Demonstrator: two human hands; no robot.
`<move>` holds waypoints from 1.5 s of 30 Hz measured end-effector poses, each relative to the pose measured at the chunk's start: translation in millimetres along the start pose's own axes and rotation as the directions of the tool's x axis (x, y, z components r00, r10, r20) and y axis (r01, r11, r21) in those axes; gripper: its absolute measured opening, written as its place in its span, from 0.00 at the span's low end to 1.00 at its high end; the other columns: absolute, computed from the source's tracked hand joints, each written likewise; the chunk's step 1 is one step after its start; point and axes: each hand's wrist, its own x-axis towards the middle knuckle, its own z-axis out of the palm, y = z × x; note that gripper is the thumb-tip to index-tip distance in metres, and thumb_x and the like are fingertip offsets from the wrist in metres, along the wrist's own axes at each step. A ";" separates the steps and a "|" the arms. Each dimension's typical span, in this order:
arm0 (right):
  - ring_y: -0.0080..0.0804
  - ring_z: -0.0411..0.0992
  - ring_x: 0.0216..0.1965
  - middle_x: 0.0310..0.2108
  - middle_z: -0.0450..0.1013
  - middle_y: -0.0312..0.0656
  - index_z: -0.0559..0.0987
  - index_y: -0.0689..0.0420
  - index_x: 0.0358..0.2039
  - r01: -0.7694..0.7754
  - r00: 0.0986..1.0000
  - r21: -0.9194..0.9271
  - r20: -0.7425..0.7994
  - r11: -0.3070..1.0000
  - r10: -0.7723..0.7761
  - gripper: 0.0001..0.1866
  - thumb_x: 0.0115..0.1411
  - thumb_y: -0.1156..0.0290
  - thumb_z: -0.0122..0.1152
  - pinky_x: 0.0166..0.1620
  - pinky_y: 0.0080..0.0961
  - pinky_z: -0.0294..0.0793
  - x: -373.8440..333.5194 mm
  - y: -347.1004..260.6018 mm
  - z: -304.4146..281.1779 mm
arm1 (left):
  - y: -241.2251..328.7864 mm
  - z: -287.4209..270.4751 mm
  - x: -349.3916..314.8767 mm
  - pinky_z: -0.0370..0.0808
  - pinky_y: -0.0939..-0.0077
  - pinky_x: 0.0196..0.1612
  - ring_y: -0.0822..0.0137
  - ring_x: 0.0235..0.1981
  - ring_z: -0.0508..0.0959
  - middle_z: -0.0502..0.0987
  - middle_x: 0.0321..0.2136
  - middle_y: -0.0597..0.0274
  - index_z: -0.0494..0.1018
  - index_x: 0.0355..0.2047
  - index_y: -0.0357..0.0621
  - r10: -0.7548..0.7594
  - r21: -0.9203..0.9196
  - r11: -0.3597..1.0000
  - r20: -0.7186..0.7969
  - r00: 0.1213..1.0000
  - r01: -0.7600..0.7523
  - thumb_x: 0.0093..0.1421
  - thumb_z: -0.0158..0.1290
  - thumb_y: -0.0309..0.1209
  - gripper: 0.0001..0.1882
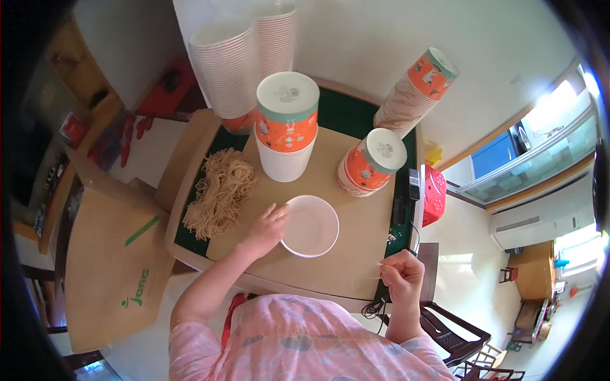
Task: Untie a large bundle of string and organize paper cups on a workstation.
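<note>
An uncovered white paper tub (311, 227) stands on the cardboard-topped table in front of me. My left hand (269, 227) is at its left rim, with the fingers closed against the edge. Further right, by the table's near right corner, my right hand (403, 274) is closed in a pinch. A thin pale bit shows at its fingertips, too small to name. Left of the tub lies a loose heap of tan strings (221, 193). Behind the tub, an upside-down orange-and-green paper tub (287, 130) tops a white stack.
A shorter stack of orange tubs (375, 159) stands right of centre, strings around its base. Tall tub stacks (223, 70) rise at the back left, and another leaning stack (416, 89) at the back right. A black device (413, 184) lies on the right edge. A cardboard box (117, 254) stands left.
</note>
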 end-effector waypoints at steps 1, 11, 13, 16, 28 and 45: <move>0.09 0.61 0.20 0.19 0.68 0.29 0.75 0.63 0.26 0.029 0.999 0.017 -0.021 0.999 -0.028 0.03 0.51 0.84 0.58 0.23 0.08 0.57 -0.6 -0.9 -1.7 | -0.1 -3.4 4.5 0.55 0.56 0.61 0.60 0.54 0.67 0.75 0.42 0.59 0.74 0.27 0.43 -0.009 -0.079 0.997 0.031 0.999 0.011 0.52 0.50 0.28 0.04; 0.28 0.72 0.41 0.41 0.70 0.44 0.74 0.65 0.34 0.240 0.969 -0.332 0.025 0.912 -0.246 0.07 0.53 0.82 0.58 0.42 0.23 0.75 53.8 96.5 64.2 | 34.1 -34.3 32.9 0.76 0.81 0.35 0.75 0.37 0.75 0.77 0.35 0.58 0.71 0.41 0.32 -0.487 -0.950 -0.047 0.290 0.824 0.307 0.54 0.46 0.15 0.13; 0.28 0.73 0.40 0.41 0.71 0.45 0.74 0.65 0.34 0.236 0.969 -0.339 0.012 0.911 -0.246 0.07 0.52 0.81 0.58 0.42 0.23 0.76 58.5 98.3 68.1 | 38.1 -35.0 33.1 0.76 0.81 0.38 0.73 0.37 0.76 0.76 0.37 0.56 0.70 0.43 0.30 -0.459 -0.949 -0.165 0.315 0.831 0.268 0.53 0.44 0.14 0.15; 0.28 0.73 0.38 0.40 0.71 0.45 0.74 0.64 0.33 0.218 0.972 -0.381 0.002 0.898 -0.235 0.07 0.52 0.80 0.59 0.41 0.23 0.76 59.9 101.5 67.7 | 47.4 -30.2 32.7 0.75 0.78 0.43 0.71 0.39 0.76 0.75 0.39 0.54 0.67 0.47 0.29 -0.465 -0.947 -0.204 0.316 0.827 0.248 0.53 0.43 0.12 0.19; 0.29 0.74 0.38 0.38 0.73 0.43 0.75 0.62 0.30 0.151 0.982 -0.420 -0.041 0.895 -0.185 0.05 0.52 0.78 0.59 0.37 0.22 0.77 60.8 116.6 64.0 | 60.4 -8.8 34.7 0.74 0.76 0.44 0.68 0.39 0.77 0.76 0.37 0.55 0.69 0.43 0.33 -0.494 -0.957 -0.001 0.252 0.832 0.289 0.52 0.47 0.13 0.16; 0.29 0.74 0.36 0.37 0.73 0.42 0.76 0.61 0.32 0.129 0.990 -0.491 0.014 0.861 -0.141 0.06 0.52 0.77 0.59 0.38 0.24 0.76 63.8 130.2 58.1 | 60.0 -4.5 32.6 0.75 0.75 0.42 0.67 0.37 0.78 0.76 0.36 0.54 0.69 0.43 0.34 -0.484 -0.936 0.087 0.260 0.836 0.341 0.50 0.48 0.13 0.18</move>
